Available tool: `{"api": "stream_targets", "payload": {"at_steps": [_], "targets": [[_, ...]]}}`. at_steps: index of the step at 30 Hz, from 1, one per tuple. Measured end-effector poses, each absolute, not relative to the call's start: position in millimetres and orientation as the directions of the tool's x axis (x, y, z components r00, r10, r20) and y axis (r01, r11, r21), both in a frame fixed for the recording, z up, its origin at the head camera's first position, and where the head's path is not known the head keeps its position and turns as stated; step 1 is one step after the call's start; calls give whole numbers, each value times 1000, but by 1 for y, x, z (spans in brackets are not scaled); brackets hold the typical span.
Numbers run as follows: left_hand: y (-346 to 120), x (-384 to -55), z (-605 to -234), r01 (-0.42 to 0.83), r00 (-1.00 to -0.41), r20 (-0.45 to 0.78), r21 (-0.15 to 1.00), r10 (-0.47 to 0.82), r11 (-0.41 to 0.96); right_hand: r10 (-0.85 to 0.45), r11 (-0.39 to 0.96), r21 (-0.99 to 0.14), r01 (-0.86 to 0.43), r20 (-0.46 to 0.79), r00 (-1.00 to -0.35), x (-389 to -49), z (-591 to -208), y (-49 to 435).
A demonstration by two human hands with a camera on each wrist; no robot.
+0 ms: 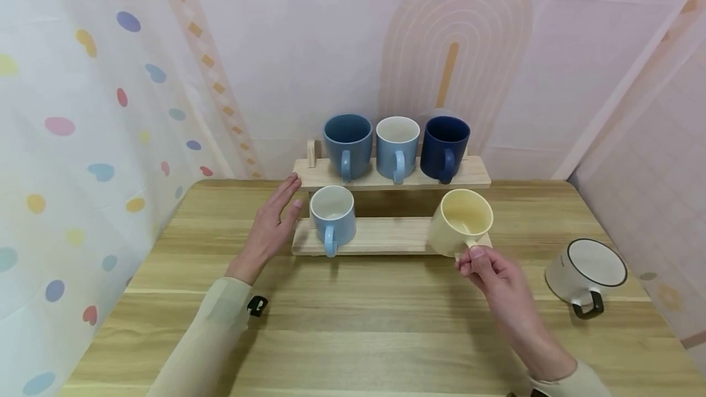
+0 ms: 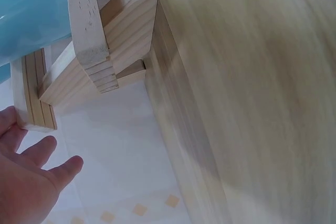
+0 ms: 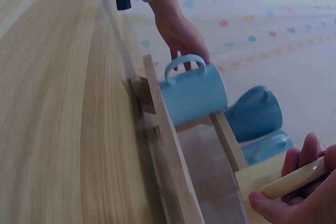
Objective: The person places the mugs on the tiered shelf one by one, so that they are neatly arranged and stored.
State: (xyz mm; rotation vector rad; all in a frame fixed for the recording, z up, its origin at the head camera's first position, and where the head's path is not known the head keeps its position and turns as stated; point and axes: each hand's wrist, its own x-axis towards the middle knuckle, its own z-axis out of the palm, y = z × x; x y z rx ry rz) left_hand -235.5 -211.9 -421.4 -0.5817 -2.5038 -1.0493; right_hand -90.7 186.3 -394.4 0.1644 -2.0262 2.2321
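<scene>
My right hand (image 1: 499,283) pinches the handle of a pale yellow mug (image 1: 455,228), which is at the right end of the lower shelf (image 1: 391,236); whether its base touches the wood I cannot tell. In the right wrist view the fingers curl round that handle (image 3: 296,178). With fingers stretched out, my left hand (image 1: 268,228) touches the left end of the upper shelf (image 2: 34,95). A light blue mug (image 1: 334,216) with a white inside stands on the lower shelf, close to the left hand.
Along the upper shelf stand a grey-blue mug (image 1: 349,149), a light blue mug (image 1: 397,147) and a navy mug (image 1: 445,149), handles facing me. A white mug (image 1: 573,274) with a black rim and handle sits on the table (image 1: 353,336) at right. Patterned curtains (image 1: 309,35) surround the table.
</scene>
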Motion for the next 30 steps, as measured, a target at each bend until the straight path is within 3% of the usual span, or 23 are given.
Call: {"api": "stream_targets", "payload": {"at_steps": [11, 30], "targets": [[-212, -235, -422, 501, -849, 477, 590, 228, 632, -9, -33, -995, -98, 99, -995, -100, -396, 157], [-211, -235, -423, 507, -845, 487, 595, 222, 624, -66, -86, -996, -19, 25, -998, -117, -397, 120]]}}
